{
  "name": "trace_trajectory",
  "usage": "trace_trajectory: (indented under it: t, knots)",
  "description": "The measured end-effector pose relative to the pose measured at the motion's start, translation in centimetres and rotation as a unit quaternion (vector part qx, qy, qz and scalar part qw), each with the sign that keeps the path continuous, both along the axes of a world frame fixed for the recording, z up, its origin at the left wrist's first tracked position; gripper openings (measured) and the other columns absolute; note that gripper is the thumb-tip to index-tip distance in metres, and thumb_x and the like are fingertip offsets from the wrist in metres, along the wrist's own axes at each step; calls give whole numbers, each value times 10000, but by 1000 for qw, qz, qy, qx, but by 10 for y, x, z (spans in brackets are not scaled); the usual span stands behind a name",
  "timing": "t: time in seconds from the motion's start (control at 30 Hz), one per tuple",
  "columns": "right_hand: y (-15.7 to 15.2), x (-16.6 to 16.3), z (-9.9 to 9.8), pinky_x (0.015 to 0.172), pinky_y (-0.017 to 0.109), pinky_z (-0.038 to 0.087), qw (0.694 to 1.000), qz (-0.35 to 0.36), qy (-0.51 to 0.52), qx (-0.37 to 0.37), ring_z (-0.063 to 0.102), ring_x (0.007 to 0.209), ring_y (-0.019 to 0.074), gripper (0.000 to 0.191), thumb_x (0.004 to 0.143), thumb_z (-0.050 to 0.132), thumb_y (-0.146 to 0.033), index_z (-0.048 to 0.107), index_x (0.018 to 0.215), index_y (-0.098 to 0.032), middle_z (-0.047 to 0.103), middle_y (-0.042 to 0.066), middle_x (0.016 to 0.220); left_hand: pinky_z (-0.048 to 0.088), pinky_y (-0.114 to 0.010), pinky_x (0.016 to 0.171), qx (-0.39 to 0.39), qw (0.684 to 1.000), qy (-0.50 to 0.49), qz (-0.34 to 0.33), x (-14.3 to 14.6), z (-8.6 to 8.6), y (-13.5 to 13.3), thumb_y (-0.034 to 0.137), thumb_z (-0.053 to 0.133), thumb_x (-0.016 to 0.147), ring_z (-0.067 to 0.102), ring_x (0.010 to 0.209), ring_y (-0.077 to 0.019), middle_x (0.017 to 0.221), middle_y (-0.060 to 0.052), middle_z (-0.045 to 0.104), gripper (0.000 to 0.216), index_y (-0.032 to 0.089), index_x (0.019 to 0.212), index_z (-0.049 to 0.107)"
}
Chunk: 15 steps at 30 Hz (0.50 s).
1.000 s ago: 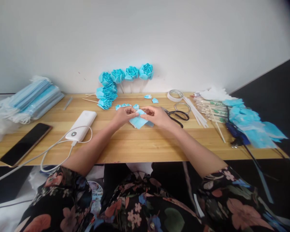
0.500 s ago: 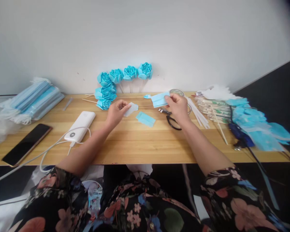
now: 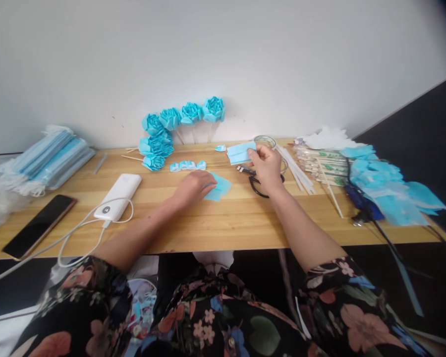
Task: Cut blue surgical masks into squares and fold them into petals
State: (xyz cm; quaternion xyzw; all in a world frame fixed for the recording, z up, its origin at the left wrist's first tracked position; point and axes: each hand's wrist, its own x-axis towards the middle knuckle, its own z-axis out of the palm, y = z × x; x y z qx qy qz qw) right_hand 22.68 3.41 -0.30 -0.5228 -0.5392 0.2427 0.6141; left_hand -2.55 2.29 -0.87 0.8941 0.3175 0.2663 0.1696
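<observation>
My left hand [image 3: 193, 186] rests palm down on the wooden table [image 3: 215, 223], its fingers closed on the edge of a light blue fabric piece [image 3: 218, 187] lying flat. My right hand [image 3: 264, 163] is raised a little above the table and pinches a second light blue piece [image 3: 240, 151] by its right end. Black scissors [image 3: 255, 184] lie just under that hand. A row of small folded blue petals [image 3: 188, 165] sits behind my left hand.
Blue fabric roses on sticks [image 3: 178, 121] lean on the wall. Stacked face masks [image 3: 46, 158], a phone [image 3: 39, 225] and a white power bank [image 3: 116, 196] with cable lie left. Tape rolls [image 3: 265, 141], wooden sticks [image 3: 319, 166] and blue scraps [image 3: 386, 183] lie right.
My left hand dropped from holding a small pale piece to the blue piece lying on the table. My right hand stayed up with its blue piece.
</observation>
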Motion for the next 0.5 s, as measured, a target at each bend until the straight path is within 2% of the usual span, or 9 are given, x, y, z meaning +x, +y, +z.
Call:
trace_trajectory:
  t: [0.13,0.23,0.37,0.5]
  knots:
    - [-6,-5,2,643,315,564,999,24,-20,-31,610,664,180,180,848,605,-389,649,819,-217,621,1,718,437,-478,1031,-53,999,1,2,13,-9,-2,239,643,860,641,1074,-306,1101,-127,727,141,230,900,777]
    - [-8,-7,2,652,317,555,998,25,-34,-39,619,655,183,199,853,599,-400,663,859,-212,640,4,719,436,-462,1027,-106,993,-41,-15,20,-4,-7,284,675,847,641,1062,-296,1075,-110,737,119,238,876,781]
    - [-9,-10,1,657,313,549,997,45,-30,-45,623,645,177,210,847,598,-412,659,866,-212,640,0,714,475,-392,952,-190,970,-152,4,30,14,-9,386,602,913,670,1001,-252,1043,-101,756,250,207,916,777]
    - [-11,-12,3,639,306,538,996,60,-21,-55,612,643,169,226,832,614,-424,664,889,-211,642,1,747,494,-324,793,-270,940,-204,42,40,22,-14,462,604,896,668,856,-212,934,-79,765,328,181,865,771]
